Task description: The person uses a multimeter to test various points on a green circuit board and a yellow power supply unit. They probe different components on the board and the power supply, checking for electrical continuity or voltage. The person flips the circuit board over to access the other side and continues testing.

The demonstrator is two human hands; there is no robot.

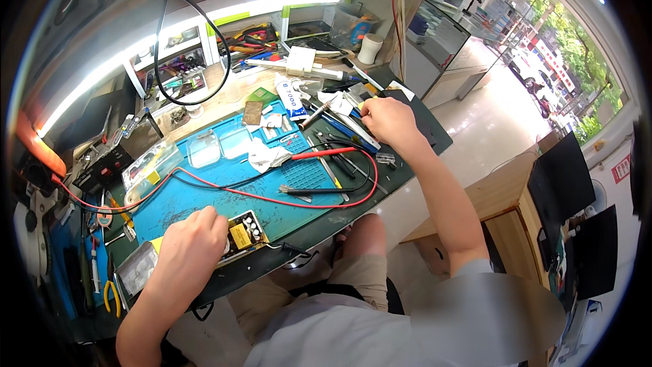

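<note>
- Head view: taking its centre as the clock's hub, I find yellow-handled pliers [112, 299] out at eight o'clock, with a translucent box [139, 268] nearer in on the same bearing.
- Left hand [197, 238] comes next, also toward eight, fingers bent and bunched over the left end of an opened circuit unit [246, 235]. Its fingertips are hidden from me, so I cannot tell whether they pinch the unit or only rest on it.
- That unit lies between seven and eight, at the near edge of the blue mat [163, 217], its yellow block [240, 236] exposed. A black cable [295, 250] is just beside its right end.
- Toward nine, close to the hub, sits a crumpled white tissue [268, 156]; a white tube [291, 100] lies at eleven.
- I see no hand on the black probe [312, 191] at six or the red probe [329, 153] by the hub.
- At one, slim tools [360, 137] lie in a cluster.
- Right hand [390, 122] is at two, well apart from the left, fingers curled down beside those tools; whether they close on anything, I cannot tell.
- I judge the step in hand to be choosing a tool while the left hand minds the unit. To me, the next move calls for a clean pick that leaves the probes undisturbed.
</note>
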